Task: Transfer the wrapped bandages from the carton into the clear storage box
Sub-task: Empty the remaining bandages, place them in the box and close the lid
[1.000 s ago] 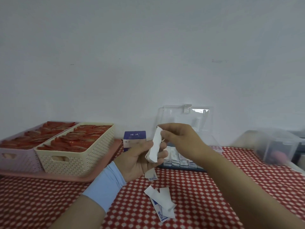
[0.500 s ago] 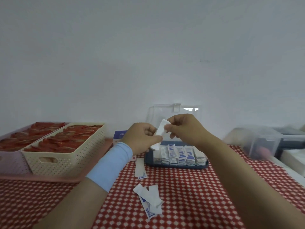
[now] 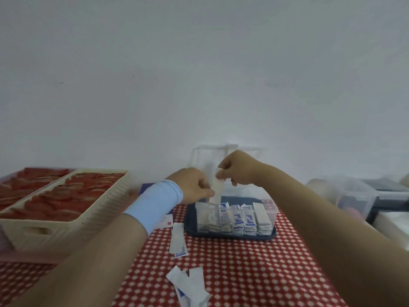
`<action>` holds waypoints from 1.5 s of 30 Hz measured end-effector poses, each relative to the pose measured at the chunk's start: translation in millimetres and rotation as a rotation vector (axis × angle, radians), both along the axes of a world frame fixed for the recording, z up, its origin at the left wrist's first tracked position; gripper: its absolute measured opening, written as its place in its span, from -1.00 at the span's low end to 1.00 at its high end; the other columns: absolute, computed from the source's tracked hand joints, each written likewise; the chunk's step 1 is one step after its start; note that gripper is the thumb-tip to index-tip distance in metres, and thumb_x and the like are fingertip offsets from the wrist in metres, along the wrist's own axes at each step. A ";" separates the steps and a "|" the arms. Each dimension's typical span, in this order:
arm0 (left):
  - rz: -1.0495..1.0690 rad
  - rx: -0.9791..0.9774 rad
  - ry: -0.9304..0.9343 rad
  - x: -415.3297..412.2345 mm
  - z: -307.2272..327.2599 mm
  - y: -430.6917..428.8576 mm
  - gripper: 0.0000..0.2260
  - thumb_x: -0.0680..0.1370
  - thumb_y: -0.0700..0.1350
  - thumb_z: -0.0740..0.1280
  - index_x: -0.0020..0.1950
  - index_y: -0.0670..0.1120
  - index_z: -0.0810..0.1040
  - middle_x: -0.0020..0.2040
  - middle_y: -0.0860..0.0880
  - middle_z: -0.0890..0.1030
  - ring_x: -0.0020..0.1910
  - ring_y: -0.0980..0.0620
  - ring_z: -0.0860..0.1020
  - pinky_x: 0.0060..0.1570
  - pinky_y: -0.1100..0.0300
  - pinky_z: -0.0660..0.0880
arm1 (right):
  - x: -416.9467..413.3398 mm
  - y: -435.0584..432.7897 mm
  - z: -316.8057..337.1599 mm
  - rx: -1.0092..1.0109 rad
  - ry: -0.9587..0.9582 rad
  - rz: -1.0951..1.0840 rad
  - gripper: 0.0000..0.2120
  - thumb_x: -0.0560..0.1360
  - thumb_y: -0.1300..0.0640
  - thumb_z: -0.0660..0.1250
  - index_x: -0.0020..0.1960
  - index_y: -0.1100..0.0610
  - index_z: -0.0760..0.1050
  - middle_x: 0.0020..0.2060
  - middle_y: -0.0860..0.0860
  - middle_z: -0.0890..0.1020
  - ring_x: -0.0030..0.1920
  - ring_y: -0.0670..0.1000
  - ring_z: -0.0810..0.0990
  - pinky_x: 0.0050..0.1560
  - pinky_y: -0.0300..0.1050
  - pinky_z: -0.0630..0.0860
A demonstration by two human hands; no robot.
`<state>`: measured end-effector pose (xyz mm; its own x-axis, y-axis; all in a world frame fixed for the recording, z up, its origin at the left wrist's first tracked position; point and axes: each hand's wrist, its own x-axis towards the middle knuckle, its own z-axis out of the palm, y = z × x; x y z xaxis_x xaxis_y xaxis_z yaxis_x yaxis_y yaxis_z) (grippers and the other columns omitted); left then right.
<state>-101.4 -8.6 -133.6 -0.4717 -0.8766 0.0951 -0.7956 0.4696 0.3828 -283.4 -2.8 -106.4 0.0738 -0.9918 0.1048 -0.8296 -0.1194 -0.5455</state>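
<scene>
l hand (image 3: 194, 185) + r hand (image 3: 240, 169), fingers curled, both pinch one wrapped bandage (image 3: 218, 189). strip hangs upright over left end of clear storage box (image 3: 271, 214). carton (image 3: 166, 221) sits under l wrist.

hands 2: left hand (image 3: 193, 185), right hand (image 3: 240, 168) | held bandage (image 3: 217, 189) 1 | clear storage box (image 3: 272, 214) 1 | bandage rows (image 3: 236, 220) inside 6 | loose bandages (image 3: 178, 239) 2 clumps, overlapping, exact count unclear | baskets 2: cream basket (image 3: 88, 218), far basket (image 3: 44, 169) | carton (image 3: 146, 189) 1 | navy tray (image 3: 230, 236) 1
</scene>
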 end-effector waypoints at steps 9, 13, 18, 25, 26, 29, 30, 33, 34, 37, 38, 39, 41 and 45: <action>-0.128 -0.036 -0.121 11.6 -6.3 -10.0 -0.73 0.57 -0.10 0.22 0.14 0.02 0.67 0.18 0.03 0.64 0.13 0.01 0.57 0.24 0.06 0.50 | 8.7 -35.1 -41.5 0.202 0.245 0.065 -0.83 0.51 0.11 0.44 0.03 0.17 0.68 -0.16 0.13 0.72 -0.34 0.00 0.56 -0.20 -0.12 0.56; -0.225 -0.027 -0.225 1.6 -11.5 -3.8 -0.69 0.55 -0.10 0.20 0.17 0.01 0.68 0.11 0.00 0.66 0.06 -0.04 0.58 0.19 0.05 0.50 | 15.6 -34.1 -48.3 0.212 0.299 0.065 -0.82 0.48 0.09 0.44 -0.19 0.19 0.66 -0.36 0.05 0.60 -0.41 -0.03 0.48 -0.29 -0.21 0.45; -0.251 -0.019 -0.477 -15.9 -19.9 1.2 -0.65 0.46 0.06 0.11 -0.17 -0.08 0.63 -0.17 -0.06 0.62 -0.09 -0.12 0.57 0.11 0.03 0.47 | 16.6 -36.4 -59.0 0.184 0.403 0.034 -0.84 0.47 0.15 0.42 -0.07 0.23 0.69 -0.29 0.08 0.63 -0.32 0.03 0.50 -0.15 -0.07 0.57; -0.229 -0.048 -0.634 -28.0 -29.0 0.7 -0.69 0.57 0.02 0.15 -0.36 -0.01 0.42 -0.22 -0.02 0.55 -0.12 -0.04 0.49 0.33 0.02 0.20 | 8.9 -31.7 -54.6 0.106 0.338 0.068 -0.87 0.47 0.12 0.46 -0.01 0.04 0.74 -0.19 -0.02 0.73 -0.24 0.01 0.68 -0.14 -0.12 0.64; -0.223 -0.046 -0.630 -27.9 -29.5 0.3 -0.68 0.57 0.03 0.15 -0.36 -0.01 0.42 -0.23 -0.02 0.55 -0.13 -0.04 0.48 0.31 0.04 0.20 | 8.5 -30.3 -54.2 0.105 0.330 0.078 -0.87 0.49 0.12 0.44 0.00 0.03 0.73 -0.18 -0.02 0.73 -0.28 0.00 0.67 -0.18 -0.15 0.62; -0.194 -0.004 -0.571 -27.7 -31.9 -1.8 -0.67 0.56 0.05 0.16 -0.37 -0.03 0.45 -0.27 -0.03 0.54 -0.17 -0.04 0.49 0.28 0.05 0.34 | 10.8 -24.7 -55.8 0.141 0.370 0.109 -0.82 0.54 0.18 0.37 0.04 0.03 0.71 -0.14 0.03 0.73 -0.39 -0.03 0.59 -0.29 -0.22 0.56; -0.187 0.018 -0.543 -27.1 -31.7 -0.7 -0.68 0.55 0.05 0.17 -0.36 -0.03 0.47 -0.29 -0.02 0.54 -0.19 -0.03 0.49 0.25 0.00 0.42 | 11.1 -22.6 -55.4 0.143 0.373 0.113 -0.81 0.55 0.20 0.35 0.06 0.03 0.71 -0.13 0.04 0.73 -0.40 -0.04 0.58 -0.30 -0.23 0.55; -0.185 0.049 -0.468 -21.9 -23.6 4.3 -0.69 0.53 0.08 0.18 0.02 0.00 0.67 0.06 -0.01 0.65 0.07 -0.04 0.56 0.29 -0.05 0.46 | 8.4 -12.1 -44.9 0.069 0.285 0.112 -0.81 0.57 0.16 0.36 0.11 0.05 0.70 -0.05 0.00 0.73 -0.31 -0.06 0.62 -0.18 -0.22 0.58; -0.184 0.030 -0.449 -18.9 -19.0 6.5 -0.66 0.54 0.07 0.20 0.21 0.03 0.64 0.25 0.00 0.60 0.22 -0.05 0.52 0.34 -0.02 0.42 | 5.9 -9.1 -39.5 0.030 0.241 0.105 -0.81 0.56 0.16 0.36 0.13 0.06 0.69 -0.01 -0.02 0.72 -0.21 -0.06 0.65 -0.09 -0.21 0.58; -0.192 -0.039 -0.305 -6.8 -7.4 13.0 -0.66 0.56 -0.05 0.23 0.32 0.03 0.59 0.33 0.02 0.53 0.23 -0.01 0.50 0.29 0.07 0.44 | -0.1 1.1 -24.6 -0.041 0.155 0.057 -0.81 0.55 0.19 0.38 0.10 0.03 0.70 0.00 -0.08 0.72 -0.01 -0.10 0.65 0.11 -0.18 0.55; -0.185 -0.052 -0.225 -2.1 -4.0 17.8 -0.69 0.56 -0.09 0.24 0.26 0.02 0.62 0.25 0.05 0.55 0.15 0.02 0.51 0.24 0.12 0.46 | 0.1 5.9 -21.2 -0.063 0.140 0.044 -0.81 0.54 0.20 0.37 0.06 0.02 0.70 -0.04 -0.11 0.72 -0.04 -0.14 0.64 0.09 -0.20 0.54; -0.173 -0.068 -0.145 3.0 -1.7 23.0 -0.73 0.57 -0.13 0.24 0.20 0.02 0.64 0.15 0.07 0.55 0.08 0.06 0.51 0.19 0.18 0.46 | 2.2 12.1 -18.1 -0.086 0.123 0.036 -0.81 0.54 0.20 0.36 0.02 0.00 0.71 -0.10 -0.13 0.72 -0.08 -0.17 0.63 0.06 -0.22 0.53; -0.138 -0.101 -0.022 13.2 1.6 34.8 -0.78 0.57 -0.18 0.25 0.08 0.01 0.66 -0.02 0.11 0.53 -0.01 0.09 0.52 0.08 0.25 0.45 | 10.4 28.7 -12.0 -0.109 0.056 0.050 -0.80 0.52 0.21 0.36 -0.06 -0.04 0.71 -0.20 -0.17 0.71 -0.13 -0.16 0.65 0.00 -0.20 0.58; -0.106 -0.061 -0.034 36.2 -5.7 57.7 -0.83 0.56 -0.16 0.27 -0.03 0.00 0.66 -0.13 0.07 0.59 -0.06 0.03 0.59 -0.13 0.31 0.45 | 43.9 68.2 -14.5 0.009 0.076 0.180 -0.88 0.48 0.13 0.44 -0.09 -0.06 0.72 -0.24 -0.13 0.71 -0.23 -0.10 0.63 -0.16 -0.21 0.62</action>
